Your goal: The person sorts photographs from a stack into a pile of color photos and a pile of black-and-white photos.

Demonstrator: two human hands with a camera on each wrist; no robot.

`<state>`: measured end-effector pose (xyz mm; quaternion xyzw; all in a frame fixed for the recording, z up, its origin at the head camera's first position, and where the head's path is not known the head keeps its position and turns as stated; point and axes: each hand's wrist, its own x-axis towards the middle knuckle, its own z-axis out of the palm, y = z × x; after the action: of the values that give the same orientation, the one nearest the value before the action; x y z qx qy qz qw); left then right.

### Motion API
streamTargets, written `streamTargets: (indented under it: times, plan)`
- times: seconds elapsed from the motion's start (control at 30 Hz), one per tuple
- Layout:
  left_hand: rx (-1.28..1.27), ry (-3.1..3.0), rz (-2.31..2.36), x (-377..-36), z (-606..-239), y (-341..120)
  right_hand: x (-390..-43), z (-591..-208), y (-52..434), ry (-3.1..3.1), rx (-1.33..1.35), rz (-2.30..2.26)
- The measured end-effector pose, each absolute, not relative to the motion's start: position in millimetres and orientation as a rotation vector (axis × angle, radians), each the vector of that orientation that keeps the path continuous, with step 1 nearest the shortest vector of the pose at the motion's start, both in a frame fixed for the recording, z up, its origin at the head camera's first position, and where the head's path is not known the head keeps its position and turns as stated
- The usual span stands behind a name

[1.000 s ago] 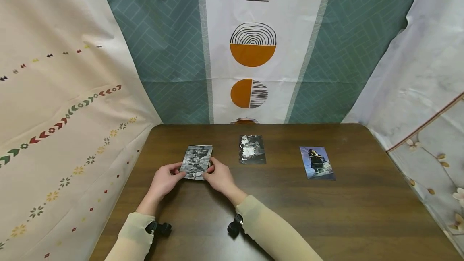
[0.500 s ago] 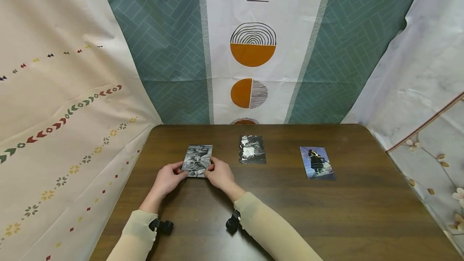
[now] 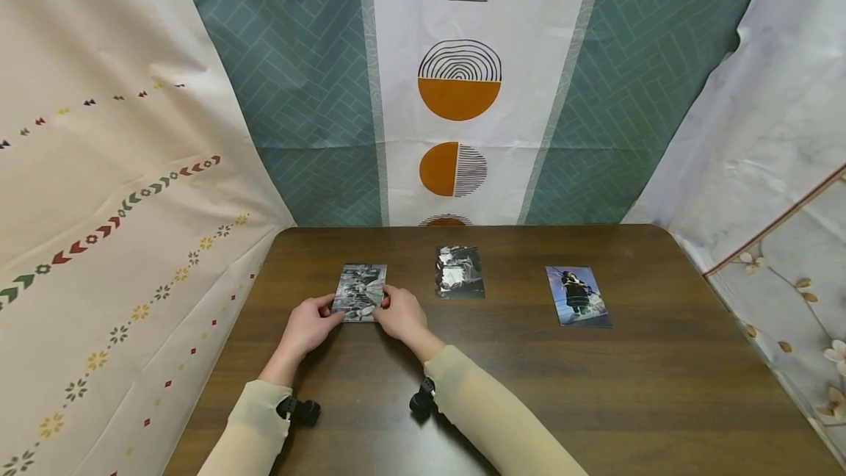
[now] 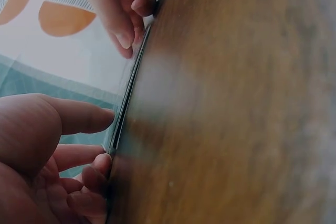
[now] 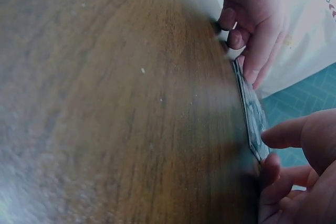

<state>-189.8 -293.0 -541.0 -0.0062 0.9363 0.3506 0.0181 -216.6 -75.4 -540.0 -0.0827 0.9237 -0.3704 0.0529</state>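
Photo (image 3: 360, 292) sits btwn both hands, long axis pointing away; left hand (image 3: 308, 327) & right hand (image 3: 401, 318) pinch its near corners, flat on table (image 3: 595, 388).

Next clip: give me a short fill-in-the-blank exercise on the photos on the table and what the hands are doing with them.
1. The number of photos on the brown table is ____.
2. Both the left hand and the right hand hold the black-and-white photo at the ____ end of the row.
3. The only photo in colour lies at the ____ end of the row.
4. The middle photo is touched by ____ hand.

Missing words: three; left; right; neither
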Motion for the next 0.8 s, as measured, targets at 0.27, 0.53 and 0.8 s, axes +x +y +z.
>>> streamTargets:
  times: [0.27, 0.53, 0.8]
  plan:
    - [-0.028, 2.924, 1.072, -188.1, -539.8, -289.7, -218.7, -539.6, -76.3, 2.818, -0.230, -1.075]
    - [-0.053, 2.890, 1.156, -186.9, -540.1, -290.5, -220.5, -541.3, -71.0, 2.782, -0.262, -1.156]
    - [-0.149, 2.924, 1.396, -191.3, -536.2, -277.8, -228.1, -543.9, -42.1, 2.703, -0.355, -1.418]
